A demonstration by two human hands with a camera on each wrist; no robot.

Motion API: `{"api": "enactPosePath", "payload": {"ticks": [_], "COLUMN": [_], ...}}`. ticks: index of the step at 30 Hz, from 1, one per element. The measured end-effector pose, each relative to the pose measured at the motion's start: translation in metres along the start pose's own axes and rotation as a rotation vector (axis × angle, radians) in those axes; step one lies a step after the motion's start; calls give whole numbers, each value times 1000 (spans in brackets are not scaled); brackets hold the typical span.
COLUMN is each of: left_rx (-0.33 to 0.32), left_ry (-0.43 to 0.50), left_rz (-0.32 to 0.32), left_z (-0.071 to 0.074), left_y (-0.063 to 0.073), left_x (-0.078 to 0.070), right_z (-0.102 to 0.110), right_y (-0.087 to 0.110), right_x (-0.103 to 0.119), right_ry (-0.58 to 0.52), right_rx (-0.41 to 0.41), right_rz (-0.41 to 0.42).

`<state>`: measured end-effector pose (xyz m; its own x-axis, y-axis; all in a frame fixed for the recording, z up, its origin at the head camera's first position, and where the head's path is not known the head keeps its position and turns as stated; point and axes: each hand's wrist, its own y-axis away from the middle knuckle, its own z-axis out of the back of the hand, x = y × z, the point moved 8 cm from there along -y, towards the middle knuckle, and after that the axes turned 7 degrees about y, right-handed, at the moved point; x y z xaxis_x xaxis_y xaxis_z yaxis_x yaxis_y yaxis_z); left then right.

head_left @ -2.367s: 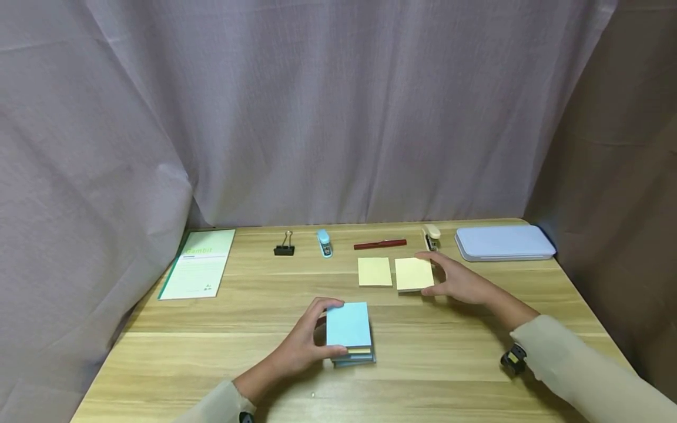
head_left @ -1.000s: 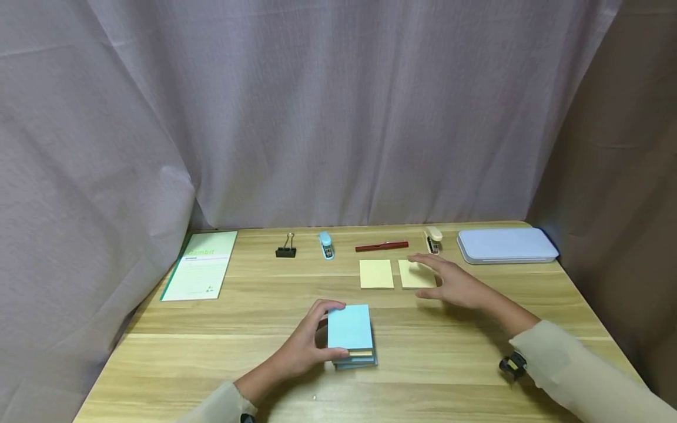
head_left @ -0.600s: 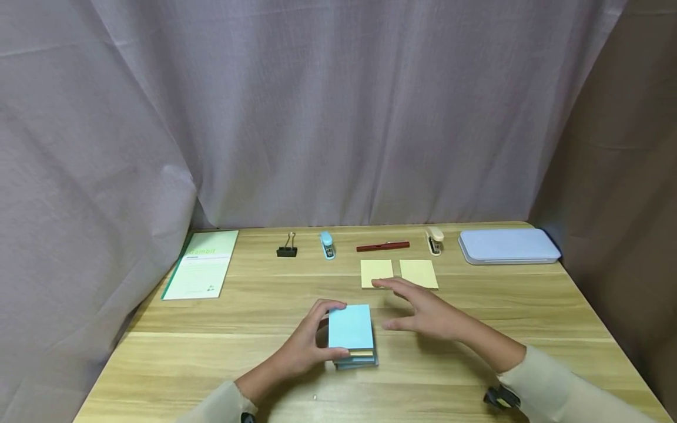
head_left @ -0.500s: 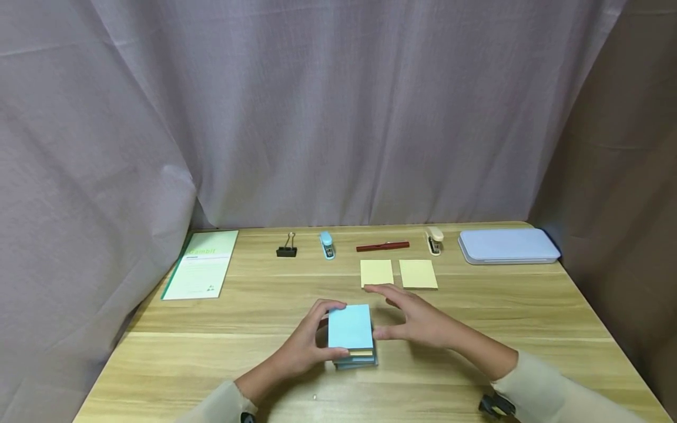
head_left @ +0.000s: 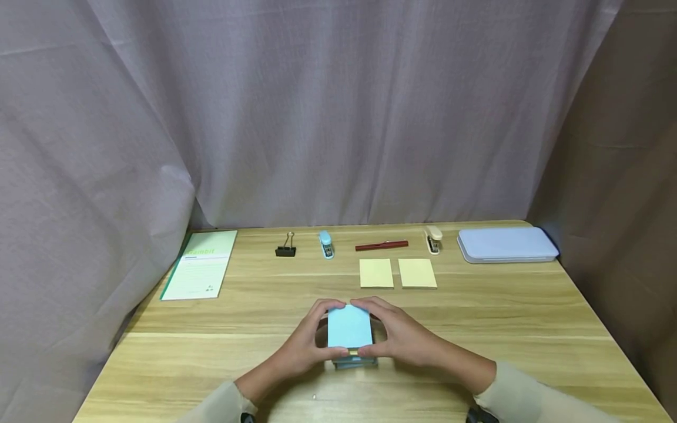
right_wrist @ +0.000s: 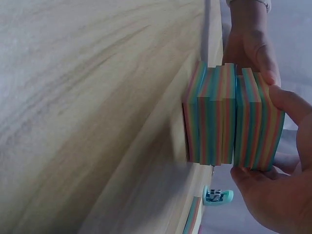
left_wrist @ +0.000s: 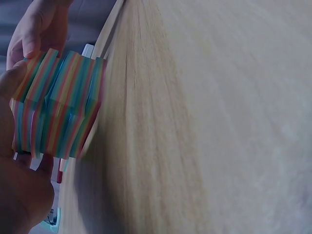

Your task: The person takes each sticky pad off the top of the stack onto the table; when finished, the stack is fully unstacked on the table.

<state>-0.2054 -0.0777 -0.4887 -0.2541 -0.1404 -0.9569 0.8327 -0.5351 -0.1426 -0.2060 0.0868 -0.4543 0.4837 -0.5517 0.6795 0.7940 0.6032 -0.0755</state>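
A stack of sticky note pads [head_left: 349, 326] with a light blue top stands at the front middle of the table. My left hand [head_left: 304, 338] grips its upper pads from the left, thumb at the near edge and fingers at the far edge. From the right, my right hand [head_left: 404, 336] pinches the same upper part likewise. In the left wrist view the sticky note stack [left_wrist: 58, 105] shows striped, slightly offset sides; the right wrist view shows the stack [right_wrist: 229, 119] with its lowest pad at the table. Behind lie two yellow sticky note pads, left [head_left: 376, 274] and right [head_left: 418, 274].
Along the back stand a binder clip [head_left: 285, 251], a blue stapler [head_left: 326, 244], a red pen [head_left: 382, 245], a cream stapler [head_left: 433, 239] and a pale blue case [head_left: 508, 244]. A notebook [head_left: 201, 264] lies at the left. Grey curtains surround the table.
My right hand has let go of the right yellow sticky note pad, come left and nearer, and taken hold of the stack's right side. My left hand has kept its grip.
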Motion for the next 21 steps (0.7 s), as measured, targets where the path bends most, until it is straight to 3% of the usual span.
{"api": "enactPosePath", "payload": {"ticks": [11, 21], "left_rx": [-39, -55], "left_ry": [-25, -42], "left_rz": [-2, 23], "left_z": [1, 0], "left_y": [2, 3], "left_x": [-4, 0], "right_z": [6, 38], "right_y": [0, 16], "right_x": [-2, -33], "right_ry": [-2, -172], "right_rx": [-6, 19], "right_rz": [31, -5]}}
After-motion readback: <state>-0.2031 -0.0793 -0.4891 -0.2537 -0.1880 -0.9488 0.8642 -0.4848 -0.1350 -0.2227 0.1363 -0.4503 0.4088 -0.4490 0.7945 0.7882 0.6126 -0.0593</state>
